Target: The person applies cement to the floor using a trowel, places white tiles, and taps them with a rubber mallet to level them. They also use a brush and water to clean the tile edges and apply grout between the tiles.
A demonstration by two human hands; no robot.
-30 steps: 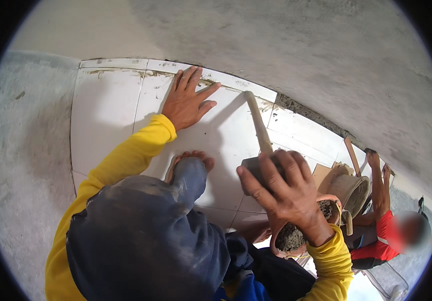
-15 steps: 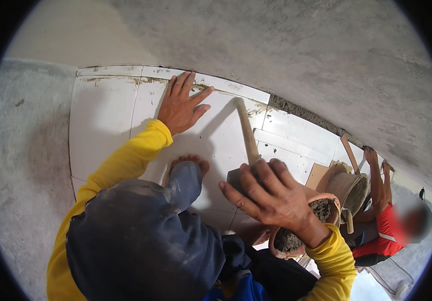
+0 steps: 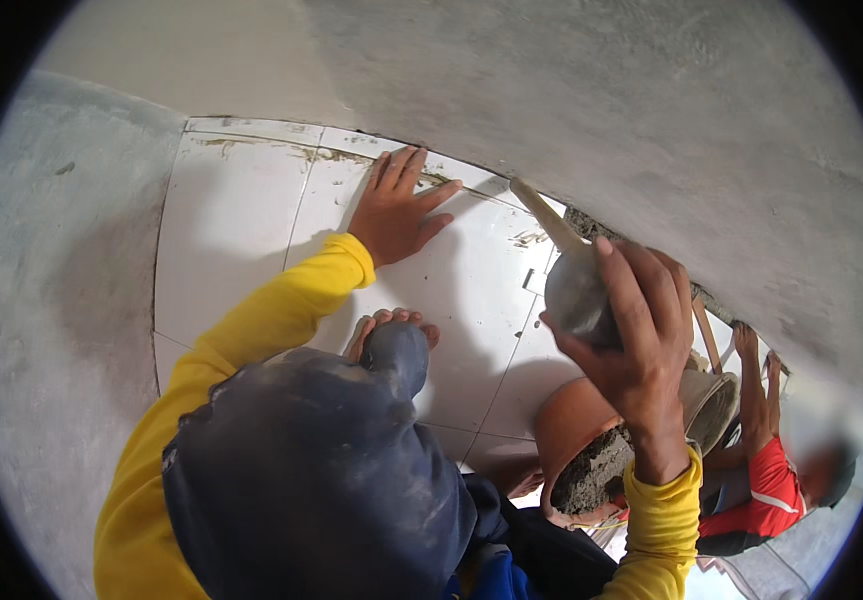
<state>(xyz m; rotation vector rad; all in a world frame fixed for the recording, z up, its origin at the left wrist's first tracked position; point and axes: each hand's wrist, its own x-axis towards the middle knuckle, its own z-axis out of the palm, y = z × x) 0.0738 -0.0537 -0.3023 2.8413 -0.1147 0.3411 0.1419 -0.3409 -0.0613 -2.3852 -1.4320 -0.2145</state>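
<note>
My left hand lies flat with spread fingers on the white floor tiles. Its fingertips reach the narrow white tile strip along the wall's foot. In my right hand is a mallet, gripped by its dark round head. The pale wooden handle points away from me, its end at the strip near the wall; whether it touches cannot be told. Right of the strip runs a bed of rough grey mortar. Smears of mortar mark the joint beside my left fingers.
An orange bucket of mortar stands below my right hand, with a grey bucket behind it. A co-worker in a red shirt reaches to the wall at the right. A grey wall borders the tiles. My bare foot rests on them.
My right hand has lifted and turned, moving right and away from me, with the mallet handle's end now near the wall. The left hand stays spread on the tiles. The view has shifted slightly.
</note>
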